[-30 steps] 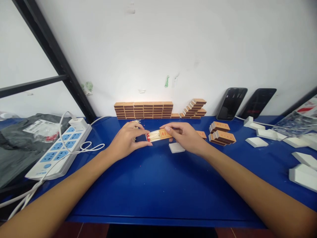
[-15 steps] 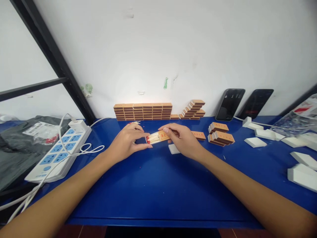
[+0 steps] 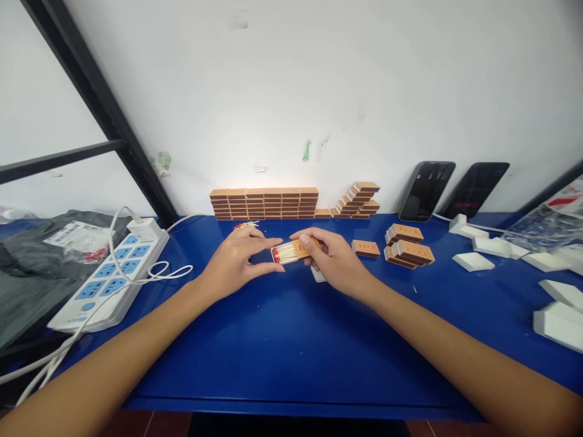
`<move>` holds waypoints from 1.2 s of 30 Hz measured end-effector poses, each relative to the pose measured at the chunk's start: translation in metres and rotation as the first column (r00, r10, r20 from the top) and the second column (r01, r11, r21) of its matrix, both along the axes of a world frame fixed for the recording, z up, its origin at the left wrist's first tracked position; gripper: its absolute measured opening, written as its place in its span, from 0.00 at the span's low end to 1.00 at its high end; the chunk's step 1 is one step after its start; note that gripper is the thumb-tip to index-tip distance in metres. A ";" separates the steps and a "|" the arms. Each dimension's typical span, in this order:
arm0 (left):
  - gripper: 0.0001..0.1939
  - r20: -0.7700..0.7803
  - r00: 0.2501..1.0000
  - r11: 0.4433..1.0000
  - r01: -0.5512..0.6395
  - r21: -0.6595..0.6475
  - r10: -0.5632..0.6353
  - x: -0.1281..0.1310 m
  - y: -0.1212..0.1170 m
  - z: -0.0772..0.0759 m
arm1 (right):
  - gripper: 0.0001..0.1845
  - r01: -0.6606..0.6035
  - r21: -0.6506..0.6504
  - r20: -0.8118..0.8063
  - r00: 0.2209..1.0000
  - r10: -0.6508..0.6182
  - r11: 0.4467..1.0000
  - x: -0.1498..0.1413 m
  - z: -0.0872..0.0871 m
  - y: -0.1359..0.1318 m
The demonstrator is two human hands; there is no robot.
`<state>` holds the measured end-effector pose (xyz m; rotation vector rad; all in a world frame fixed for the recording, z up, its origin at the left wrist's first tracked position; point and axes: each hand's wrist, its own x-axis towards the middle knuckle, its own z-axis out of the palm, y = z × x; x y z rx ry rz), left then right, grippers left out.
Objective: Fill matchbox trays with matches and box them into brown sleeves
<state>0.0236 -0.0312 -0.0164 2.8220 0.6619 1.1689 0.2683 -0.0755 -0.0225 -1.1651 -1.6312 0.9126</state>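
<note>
A partly open matchbox (image 3: 299, 249) is held between both hands above the blue table. Its white inner tray, full of red-tipped matches (image 3: 285, 252), sticks out to the left of the orange sleeve. My left hand (image 3: 232, 258) pinches the tray's outer end between thumb and fingers. My right hand (image 3: 336, 258) grips the sleeve, thumb on top. Below the right hand lies a white piece (image 3: 319, 275), partly covered. Loose matches (image 3: 248, 224) lie behind my left hand. A closed matchbox (image 3: 365, 248) rests just right of my right hand.
Stacked matchboxes (image 3: 264, 204) form a row against the wall, with a stepped pile (image 3: 357, 200) beside it. More boxes (image 3: 410, 246) sit at right, near a leaning phone (image 3: 427, 191) and scattered white trays (image 3: 473, 261). A power strip (image 3: 109, 273) with cables occupies the left.
Less of the match-filled tray shows outside the sleeve; tray and sleeve have slid slightly together. Both hands keep their holds, and the view has shifted a little.
</note>
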 end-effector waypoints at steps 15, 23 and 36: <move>0.17 -0.092 0.988 0.992 0.126 0.028 -0.123 0.005 -0.006 0.006 | 0.26 -0.014 -0.081 -0.112 0.994 0.005 0.997 -0.001 0.003 -0.004; 0.35 0.017 0.998 0.997 0.063 -0.055 -0.062 0.010 -0.018 0.003 | 0.24 -0.095 -0.080 -0.168 0.983 0.081 0.992 -0.018 0.005 -0.019; 0.43 0.052 0.989 0.990 0.140 -0.001 -0.140 0.014 -0.020 0.005 | 0.24 -0.286 -0.094 -0.091 0.956 0.278 0.953 -0.027 0.014 -0.043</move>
